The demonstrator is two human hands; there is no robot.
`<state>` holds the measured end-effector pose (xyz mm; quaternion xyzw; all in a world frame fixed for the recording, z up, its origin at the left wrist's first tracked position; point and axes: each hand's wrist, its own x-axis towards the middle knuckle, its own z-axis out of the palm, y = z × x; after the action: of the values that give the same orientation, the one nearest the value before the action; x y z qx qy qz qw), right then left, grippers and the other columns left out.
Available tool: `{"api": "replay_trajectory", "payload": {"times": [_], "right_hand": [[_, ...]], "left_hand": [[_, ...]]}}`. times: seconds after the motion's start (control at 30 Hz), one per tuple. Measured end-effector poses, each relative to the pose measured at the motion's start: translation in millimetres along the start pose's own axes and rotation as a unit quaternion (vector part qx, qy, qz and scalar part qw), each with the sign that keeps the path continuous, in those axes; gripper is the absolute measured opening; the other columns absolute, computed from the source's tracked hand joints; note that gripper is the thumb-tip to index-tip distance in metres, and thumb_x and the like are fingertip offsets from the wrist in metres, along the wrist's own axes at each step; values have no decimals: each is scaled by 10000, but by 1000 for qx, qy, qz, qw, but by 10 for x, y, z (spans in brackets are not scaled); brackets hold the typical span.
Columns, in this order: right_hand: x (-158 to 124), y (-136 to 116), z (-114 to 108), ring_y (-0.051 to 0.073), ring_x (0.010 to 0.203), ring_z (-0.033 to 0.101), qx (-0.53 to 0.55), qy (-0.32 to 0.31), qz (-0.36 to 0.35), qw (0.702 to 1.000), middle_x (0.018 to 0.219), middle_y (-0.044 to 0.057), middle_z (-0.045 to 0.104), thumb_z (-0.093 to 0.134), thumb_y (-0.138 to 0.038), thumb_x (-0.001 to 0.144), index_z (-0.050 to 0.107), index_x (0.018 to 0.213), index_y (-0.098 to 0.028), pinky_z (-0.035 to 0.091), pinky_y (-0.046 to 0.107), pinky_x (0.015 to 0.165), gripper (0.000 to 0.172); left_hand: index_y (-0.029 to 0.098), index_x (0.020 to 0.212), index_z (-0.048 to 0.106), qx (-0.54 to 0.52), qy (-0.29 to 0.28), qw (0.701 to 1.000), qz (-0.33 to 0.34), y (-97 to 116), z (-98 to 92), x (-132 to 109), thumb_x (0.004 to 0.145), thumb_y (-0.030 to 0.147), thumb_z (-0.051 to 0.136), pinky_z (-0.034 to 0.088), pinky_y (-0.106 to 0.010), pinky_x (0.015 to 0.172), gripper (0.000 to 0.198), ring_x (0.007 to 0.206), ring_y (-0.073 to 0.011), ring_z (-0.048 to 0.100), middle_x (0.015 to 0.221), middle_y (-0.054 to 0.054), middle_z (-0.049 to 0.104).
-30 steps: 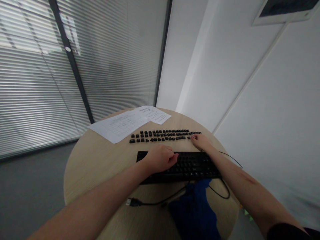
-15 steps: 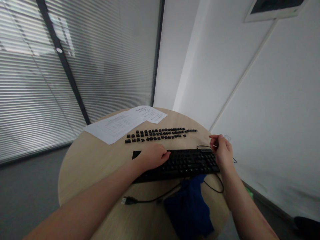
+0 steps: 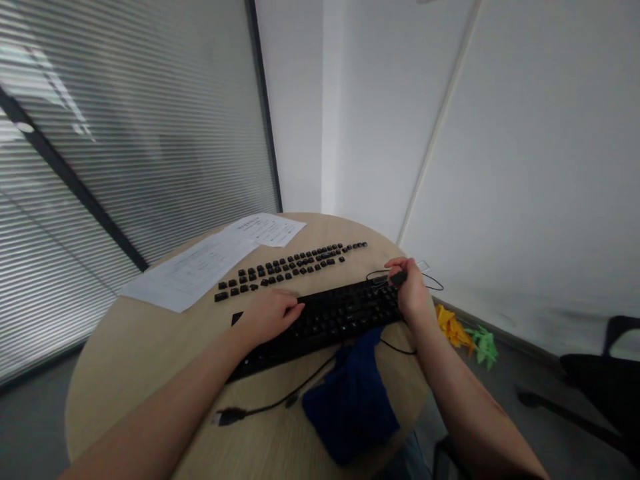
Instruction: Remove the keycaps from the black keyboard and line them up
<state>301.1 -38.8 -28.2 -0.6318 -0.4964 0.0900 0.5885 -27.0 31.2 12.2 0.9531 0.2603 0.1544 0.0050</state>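
Note:
A black keyboard [image 3: 340,313] lies slanted across the round table. My left hand [image 3: 267,317] bears on its left part, fingers curled toward the far edge and thumb pointing right; the fingertips are mostly hidden. Above the keyboard's right end, my right hand [image 3: 411,290] is closed round a keycap puller [image 3: 399,278] with a dark handle and thin wire loops at its ends. Beyond the keyboard, loose black keycaps [image 3: 280,269] lie in several rows. A blue cloth [image 3: 350,403] is bunched at the near edge of the keyboard.
A cable with a USB plug [image 3: 231,417] lies on the near side of the table [image 3: 130,373]. Printed sheets [image 3: 200,267] are spread at the back left. Orange [image 3: 453,328] and green folded-looking items [image 3: 484,347] and a black chair [image 3: 600,373] are on the floor at right.
The view has swung right, shifting the table leftward in it. My right hand has turned, showing the puller's dark handle and wires more plainly. My left hand stays on the keyboard.

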Motion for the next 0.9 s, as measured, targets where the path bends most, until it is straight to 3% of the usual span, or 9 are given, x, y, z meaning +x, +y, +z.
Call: {"api": "replay_trajectory", "payload": {"times": [0.1, 0.23, 0.5, 0.9], "right_hand": [[-30, -90, 7, 172, 530, 459, 94, 32, 51, 994, 586, -4, 428, 125, -705, 958, 636, 818, -218, 393, 290, 533, 719], [-82, -217, 7, 166, 518, 459, 129, 47, 55, 989, 559, -11, 429, 193, -741, 946, 643, 772, -215, 380, 294, 524, 713], [-80, -239, -8, 211, 586, 509, 89, 70, 64, 991, 585, 29, 519, 216, -742, 941, 539, 622, -252, 379, 340, 553, 668], [-89, -202, 16, 212, 573, 490, 67, 91, 67, 991, 584, 25, 519, 222, -696, 960, 560, 650, -240, 365, 344, 554, 647]], "left_hand": [[183, 606, 588, 0, -5, 1000, -3, -15, 5, 9, 992, 357, 444, 367, -284, 626, 448, 615, -161, 556, 625, -21, 592], [180, 618, 595, -2, -14, 1000, -4, -37, 22, 7, 999, 358, 437, 373, -281, 641, 449, 633, -161, 570, 641, -22, 606], [183, 613, 588, -7, -13, 1000, -5, -54, 32, 1, 998, 354, 437, 374, -284, 640, 447, 628, -157, 560, 639, -15, 596], [179, 648, 606, 8, -45, 999, 1, -54, 17, 3, 1001, 343, 432, 372, -307, 662, 426, 682, -173, 574, 708, -35, 630]]}}
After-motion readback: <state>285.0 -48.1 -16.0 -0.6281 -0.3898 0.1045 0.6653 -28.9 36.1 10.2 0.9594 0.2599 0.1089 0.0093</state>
